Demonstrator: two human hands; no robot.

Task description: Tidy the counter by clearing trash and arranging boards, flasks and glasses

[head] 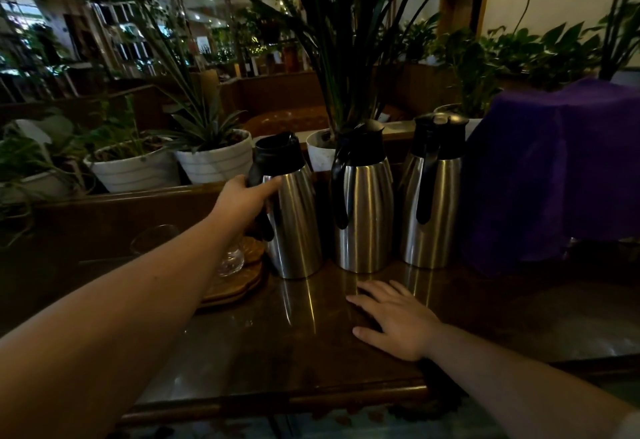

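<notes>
Three steel flasks with black lids stand in a row on the dark wooden counter (277,341). My left hand (242,199) grips the black handle of the left flask (294,224), which leans slightly. The middle flask (363,210) and the right flask (433,203) stand upright beside it. My right hand (391,317) lies flat on the counter in front of the middle flask, fingers spread, holding nothing. A clear glass (230,260) sits on a stack of wooden boards (235,286) to the left of the flasks, partly hidden by my left forearm.
A purple cloth (554,168) covers something bulky at the right end of the counter. White plant pots (214,158) line a ledge behind the counter. The counter's front edge (277,404) runs close below my arms.
</notes>
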